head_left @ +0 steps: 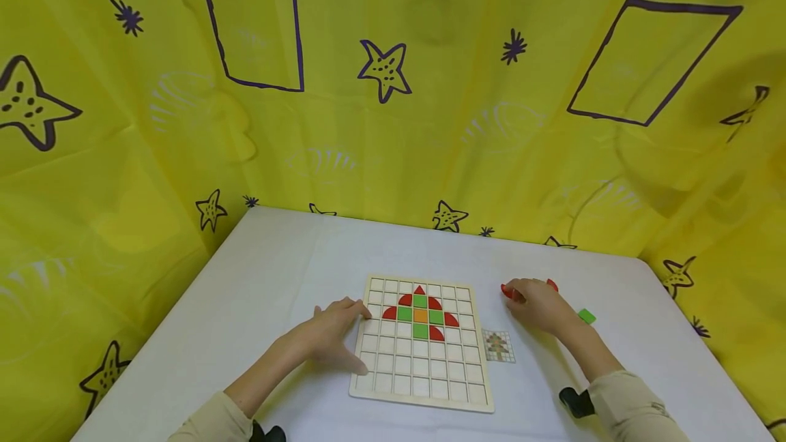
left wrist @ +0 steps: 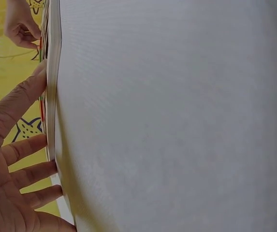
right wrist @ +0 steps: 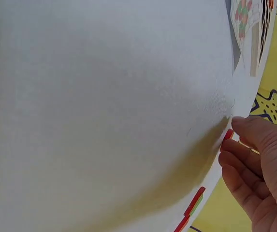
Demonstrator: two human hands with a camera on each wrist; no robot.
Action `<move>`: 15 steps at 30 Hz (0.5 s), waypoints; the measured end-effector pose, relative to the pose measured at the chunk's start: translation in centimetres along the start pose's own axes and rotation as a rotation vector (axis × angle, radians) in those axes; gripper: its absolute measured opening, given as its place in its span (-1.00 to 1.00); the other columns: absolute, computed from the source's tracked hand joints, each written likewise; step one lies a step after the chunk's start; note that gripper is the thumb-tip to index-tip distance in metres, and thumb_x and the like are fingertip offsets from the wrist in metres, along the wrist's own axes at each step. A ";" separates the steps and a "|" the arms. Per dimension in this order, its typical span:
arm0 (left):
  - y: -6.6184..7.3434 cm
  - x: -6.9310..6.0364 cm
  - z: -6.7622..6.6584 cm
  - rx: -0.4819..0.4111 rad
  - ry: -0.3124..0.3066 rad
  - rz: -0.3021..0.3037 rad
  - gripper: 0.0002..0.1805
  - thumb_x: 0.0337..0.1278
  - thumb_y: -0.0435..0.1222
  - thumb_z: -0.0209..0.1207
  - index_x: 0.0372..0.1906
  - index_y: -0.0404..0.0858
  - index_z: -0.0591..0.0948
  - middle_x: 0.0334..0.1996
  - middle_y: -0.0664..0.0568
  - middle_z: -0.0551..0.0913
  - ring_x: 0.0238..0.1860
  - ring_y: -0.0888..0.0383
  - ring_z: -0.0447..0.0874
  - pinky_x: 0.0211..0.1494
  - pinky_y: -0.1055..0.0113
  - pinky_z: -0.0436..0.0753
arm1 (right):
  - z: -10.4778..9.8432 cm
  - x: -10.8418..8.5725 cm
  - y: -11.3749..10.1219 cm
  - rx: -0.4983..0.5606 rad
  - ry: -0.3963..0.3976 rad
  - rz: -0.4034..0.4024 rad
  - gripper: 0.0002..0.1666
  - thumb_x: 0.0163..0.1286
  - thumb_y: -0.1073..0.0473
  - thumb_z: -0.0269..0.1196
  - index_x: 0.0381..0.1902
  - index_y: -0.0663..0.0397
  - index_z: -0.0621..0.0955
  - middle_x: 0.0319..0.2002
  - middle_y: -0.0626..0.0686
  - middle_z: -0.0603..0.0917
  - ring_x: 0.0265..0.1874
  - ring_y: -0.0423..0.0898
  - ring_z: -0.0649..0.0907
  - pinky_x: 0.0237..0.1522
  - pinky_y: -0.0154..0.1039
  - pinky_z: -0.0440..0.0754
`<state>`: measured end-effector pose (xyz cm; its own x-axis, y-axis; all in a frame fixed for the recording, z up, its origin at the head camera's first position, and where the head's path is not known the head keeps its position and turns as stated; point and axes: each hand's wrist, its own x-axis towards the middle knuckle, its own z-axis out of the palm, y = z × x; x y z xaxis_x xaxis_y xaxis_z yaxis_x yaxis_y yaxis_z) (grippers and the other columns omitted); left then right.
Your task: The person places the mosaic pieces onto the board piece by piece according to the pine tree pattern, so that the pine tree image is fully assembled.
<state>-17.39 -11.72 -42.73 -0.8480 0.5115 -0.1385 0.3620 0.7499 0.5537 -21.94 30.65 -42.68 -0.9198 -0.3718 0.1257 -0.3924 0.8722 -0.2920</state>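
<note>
A wooden grid board (head_left: 393, 364) lies on the white table, with red, green and orange pieces forming a tree-like pattern in its upper half. My left hand (head_left: 334, 336) rests at the board's left edge, thumb and fingers spread; in the left wrist view the thumb and fingertips of this hand (left wrist: 12, 159) touch the board's side (left wrist: 54, 58). To the right of the board, my right hand (head_left: 537, 305) pinches a red piece (head_left: 507, 290) at the table surface. The right wrist view shows that red piece (right wrist: 227, 137) between thumb and fingers of the hand (right wrist: 264, 169).
A small printed pattern card (head_left: 499, 346) lies against the board's right side. Another red piece (head_left: 552, 284) and a green square (head_left: 587, 316) lie beside my right hand. Yellow curtains (head_left: 393, 135) with drawn stars stand behind and beside the table (head_left: 295, 258).
</note>
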 end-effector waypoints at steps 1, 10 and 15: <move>0.0 0.0 0.0 0.000 0.000 -0.001 -0.15 -0.32 0.01 0.67 0.17 -0.11 0.51 0.17 -0.08 0.54 0.35 -0.21 0.43 0.25 -0.67 0.11 | 0.0 -0.1 -0.1 0.001 0.014 -0.005 -0.75 0.30 0.31 0.41 -0.09 0.31 0.69 -0.33 0.03 0.70 -0.36 -0.05 0.63 -0.23 -0.05 0.68; 0.0 -0.1 0.0 -0.017 0.000 -0.001 -0.15 -0.33 -0.02 0.67 0.16 -0.12 0.51 0.17 -0.11 0.54 0.34 -0.24 0.43 0.23 -0.68 0.10 | 0.3 0.0 0.3 0.005 0.010 0.040 -0.59 0.30 0.36 0.35 0.09 0.43 0.62 -0.02 0.33 0.72 0.01 0.29 0.68 0.08 0.22 0.63; 0.3 -0.2 -0.2 -0.014 0.003 0.007 -0.15 -0.32 -0.02 0.67 0.16 -0.13 0.51 0.19 -0.12 0.53 0.35 -0.25 0.42 0.23 -0.68 0.11 | 0.4 0.3 0.2 -0.007 0.022 0.049 -0.65 0.32 0.34 0.35 0.05 0.37 0.65 -0.11 0.24 0.75 -0.10 0.19 0.71 0.01 0.16 0.67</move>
<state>-17.24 -11.69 -42.39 -0.8468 0.5153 -0.1323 0.3621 0.7404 0.5664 -22.31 30.61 -43.13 -0.9376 -0.3218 0.1321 -0.3470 0.8913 -0.2919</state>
